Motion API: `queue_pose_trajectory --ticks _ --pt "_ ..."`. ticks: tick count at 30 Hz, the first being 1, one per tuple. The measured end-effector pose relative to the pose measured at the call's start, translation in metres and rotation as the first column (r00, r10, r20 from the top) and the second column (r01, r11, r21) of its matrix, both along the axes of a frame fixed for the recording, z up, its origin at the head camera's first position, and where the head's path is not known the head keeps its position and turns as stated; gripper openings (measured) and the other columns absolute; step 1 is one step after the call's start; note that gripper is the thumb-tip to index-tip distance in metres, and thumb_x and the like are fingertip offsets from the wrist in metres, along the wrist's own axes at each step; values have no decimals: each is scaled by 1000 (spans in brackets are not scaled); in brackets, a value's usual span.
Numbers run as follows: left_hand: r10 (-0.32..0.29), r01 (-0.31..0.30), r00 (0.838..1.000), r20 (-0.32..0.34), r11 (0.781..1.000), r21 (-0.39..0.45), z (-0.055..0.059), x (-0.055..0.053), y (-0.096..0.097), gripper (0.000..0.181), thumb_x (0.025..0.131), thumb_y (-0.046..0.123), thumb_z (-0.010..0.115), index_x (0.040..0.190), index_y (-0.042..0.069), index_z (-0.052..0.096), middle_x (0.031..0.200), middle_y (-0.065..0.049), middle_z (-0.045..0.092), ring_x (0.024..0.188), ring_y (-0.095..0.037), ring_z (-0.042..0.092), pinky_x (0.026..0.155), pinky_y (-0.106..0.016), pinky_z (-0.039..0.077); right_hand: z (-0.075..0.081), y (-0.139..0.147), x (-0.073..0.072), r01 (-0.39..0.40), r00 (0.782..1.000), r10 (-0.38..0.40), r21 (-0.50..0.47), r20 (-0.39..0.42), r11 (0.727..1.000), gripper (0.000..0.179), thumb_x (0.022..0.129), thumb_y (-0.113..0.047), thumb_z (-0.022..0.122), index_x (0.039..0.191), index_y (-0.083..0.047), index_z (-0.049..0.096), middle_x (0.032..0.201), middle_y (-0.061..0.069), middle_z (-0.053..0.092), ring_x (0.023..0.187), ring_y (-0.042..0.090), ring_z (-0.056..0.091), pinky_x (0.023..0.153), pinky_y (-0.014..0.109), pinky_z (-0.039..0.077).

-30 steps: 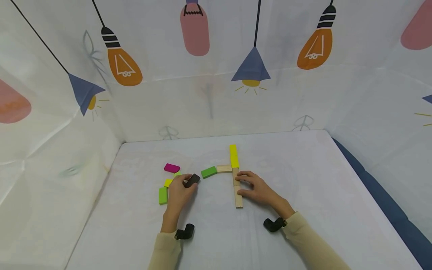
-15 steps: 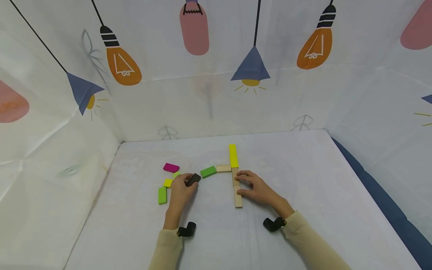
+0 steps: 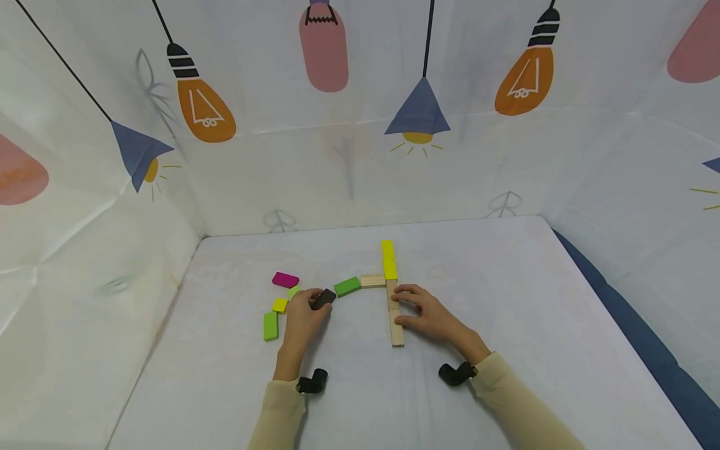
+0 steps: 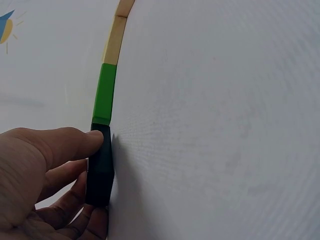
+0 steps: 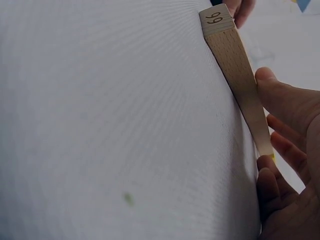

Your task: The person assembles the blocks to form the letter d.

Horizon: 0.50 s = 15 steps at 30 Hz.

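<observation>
Thumb and fingers of my left hand pinch a black block. In the left wrist view this block's far end meets, or nearly meets, a green block. From the green block a row runs right through a wooden block to an upright line of yellow and wooden blocks. My right hand rests against the right side of that wooden line, thumb and fingertips touching it. In the right wrist view, the near wooden block has "66" or "99" on its end.
Left of my left hand lie loose blocks: magenta, yellow and light green, plus another partly hidden one. The white-covered table reaches back to a cloth wall printed with lamps.
My left hand has shifted slightly right with the black block, bringing it closer to the green block. My right hand stays in place on the wooden line.
</observation>
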<state>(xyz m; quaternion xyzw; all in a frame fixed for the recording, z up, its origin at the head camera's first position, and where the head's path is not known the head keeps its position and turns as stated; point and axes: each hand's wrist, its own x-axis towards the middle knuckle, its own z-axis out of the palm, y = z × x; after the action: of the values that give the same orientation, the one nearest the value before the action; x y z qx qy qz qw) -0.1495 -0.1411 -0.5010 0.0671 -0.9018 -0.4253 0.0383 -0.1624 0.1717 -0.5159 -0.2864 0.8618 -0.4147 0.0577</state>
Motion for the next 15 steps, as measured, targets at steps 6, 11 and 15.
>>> queue_pose_trajectory --ticks 6,11,15 --pt "-1 1 1000 -7 1000 -12 1 -1 0 37 87 12 80 120 0 72 111 -19 67 103 -31 63 94 -49 54 -1 0 -1 0 1000 0 2 -5 1000 51 93 -27 77 136 -4 65 146 14 54 138 39 50 111 59 42" --pt "-11 11 1000 -1 1000 -4 1 -1 1 37 87 12 80 121 0 72 112 -19 67 103 -31 62 95 -49 54 -1 0 0 -1 1000 1 3 -7 1000 51 92 -26 78 136 -4 65 146 13 55 138 39 50 111 60 42" --pt "-17 17 1000 3 1000 -3 1 0 1 37 87 12 80 121 1 72 113 -19 67 104 -32 62 96 -49 54 0 -1 0 1 1000 -1 2 2 1000 51 93 -28 77 136 -4 65 146 13 55 138 38 50 111 59 42"
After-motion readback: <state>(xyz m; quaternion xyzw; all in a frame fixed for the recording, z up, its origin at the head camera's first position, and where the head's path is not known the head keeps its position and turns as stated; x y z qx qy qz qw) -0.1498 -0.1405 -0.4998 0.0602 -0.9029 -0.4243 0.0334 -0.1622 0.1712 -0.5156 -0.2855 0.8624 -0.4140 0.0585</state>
